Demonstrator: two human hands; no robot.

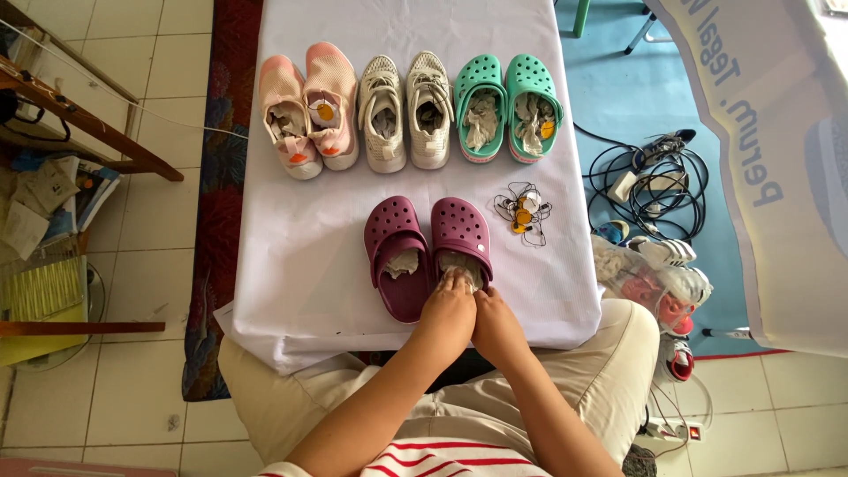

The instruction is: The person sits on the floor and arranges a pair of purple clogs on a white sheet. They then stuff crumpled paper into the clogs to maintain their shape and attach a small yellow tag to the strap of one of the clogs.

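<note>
Pressing into the right-hand maroon clog (461, 240) near the table's (291, 265) front edge, left hand (448, 311) and right hand (495, 325) curl around its paper stuffing (459, 265), seemingly mid-stuffing; pulling or packing it needs a firm pinch.

A small table draped in white cloth (300, 265) stands on pale square floor tiles (141, 397). A dark red patterned rug (208, 291) lies under it. Left, a wooden furniture frame (79, 115) stands over scattered papers (35, 208). Right, a teal mat (618, 79) holds tangled black cables (649, 181). A white banner (777, 177) hangs nearby. Soft daylight.
</note>
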